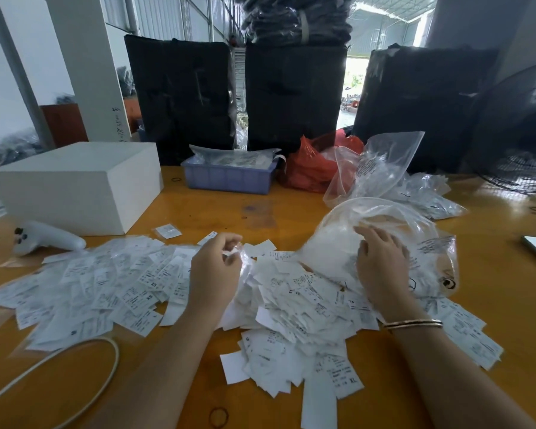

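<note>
"Head view, where's the bag?"
"Clear bag [331, 239] lies under my right hand [381, 264], fingers flat and pressing. My left hand [217, 267] pinches its thin edge, above the labels [294, 305]."
"Handling?"
"Light, limp, slippery film. Best held at the rim."

Open lane mid-table: bare table [229, 212] btwn white box [75, 187] and clear bag [369, 218], straight thru to blue bin [229, 178]. Near centre's carpeted by label pile [291, 305], w/ left hand [214, 270] pinching a label [232, 252] and right hand [381, 267] flat on the clear bag. Far row blocked: red bag [313, 168], heaped clear bags [415, 190], black bundles [291, 94]. Left, white controller [47, 238] narrows things; white cable [99, 366] loops the near corner. Bare wood far right.
</note>
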Motion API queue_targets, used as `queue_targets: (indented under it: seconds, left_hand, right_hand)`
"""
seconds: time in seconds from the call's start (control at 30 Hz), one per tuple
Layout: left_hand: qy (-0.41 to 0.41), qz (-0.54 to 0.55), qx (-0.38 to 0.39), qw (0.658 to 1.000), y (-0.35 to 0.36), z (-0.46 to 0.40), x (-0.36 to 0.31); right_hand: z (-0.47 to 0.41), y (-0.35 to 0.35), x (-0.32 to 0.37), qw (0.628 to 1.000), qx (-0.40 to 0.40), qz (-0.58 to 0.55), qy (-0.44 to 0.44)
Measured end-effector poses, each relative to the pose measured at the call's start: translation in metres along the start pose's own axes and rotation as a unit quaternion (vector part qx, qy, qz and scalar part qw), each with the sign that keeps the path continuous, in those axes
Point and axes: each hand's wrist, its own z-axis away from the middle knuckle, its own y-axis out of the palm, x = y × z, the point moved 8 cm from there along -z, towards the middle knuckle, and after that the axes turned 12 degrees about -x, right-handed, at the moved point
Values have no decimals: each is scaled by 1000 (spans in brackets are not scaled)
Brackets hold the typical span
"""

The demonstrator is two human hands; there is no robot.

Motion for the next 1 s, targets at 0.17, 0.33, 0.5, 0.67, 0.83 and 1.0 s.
queue_targets:
  seconds: [0.17, 0.33, 0.5, 0.67, 0.83, 1.0]
  left_hand:
    - [8, -142, -3, 990, -6, -5, 18]
    - [64, -259, 5, 964, -6, -3, 14]
    - [124, -144, 39, 981, 11, 8, -9]
    - [143, -21, 104, 984, 25, 24, -26]
    - [101, 74, 184, 975, 35, 33, -31]
    - [-5, 208, 264, 942, 43, 41, -33]
  right_hand:
    - [8, 26, -27, 983, 117, 128, 57]
    - [6, 18, -20, 993, 49, 106, 10]
    - [3, -1, -24, 997, -43, -44, 50]
    - [7, -31, -5, 982, -126, -141, 15]
    - [21, -37, 30, 930, -61, -361, 21]
    - [44, -7, 65, 879, 133, -457, 37]
